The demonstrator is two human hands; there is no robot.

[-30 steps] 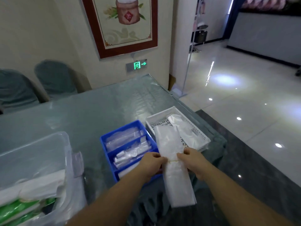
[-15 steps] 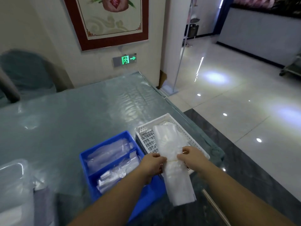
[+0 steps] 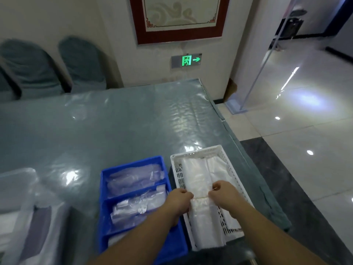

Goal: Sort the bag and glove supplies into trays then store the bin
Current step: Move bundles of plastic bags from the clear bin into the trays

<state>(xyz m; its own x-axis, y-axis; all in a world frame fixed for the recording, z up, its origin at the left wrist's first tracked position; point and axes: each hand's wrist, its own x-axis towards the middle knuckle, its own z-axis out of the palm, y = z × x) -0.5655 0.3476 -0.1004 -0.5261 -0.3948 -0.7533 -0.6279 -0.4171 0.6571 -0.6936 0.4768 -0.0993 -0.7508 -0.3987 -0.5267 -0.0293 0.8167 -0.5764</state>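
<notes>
Glossy grey-green table (image 3: 114, 131): left hand (image 3: 178, 199) and right hand (image 3: 222, 192) pinching banded white plastic bag bundle (image 3: 200, 188), lying in white slotted tray (image 3: 227, 159). Blue divided tray (image 3: 133, 163) filled; clear storage bin (image 3: 17, 188) seemingly unstored.

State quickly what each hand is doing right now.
Left hand: fingers grip the bag bundle in the white tray.
Right hand: fingers grip the same bundle.

Left hand (image 3: 178, 201): reaching in from lower left, fingers curling and pinching — knuckles up.
Right hand (image 3: 223, 194): mirroring it just beside, fingers curling and pinching.
Forearms: bare, converging — hands staying slightly apart.
</notes>
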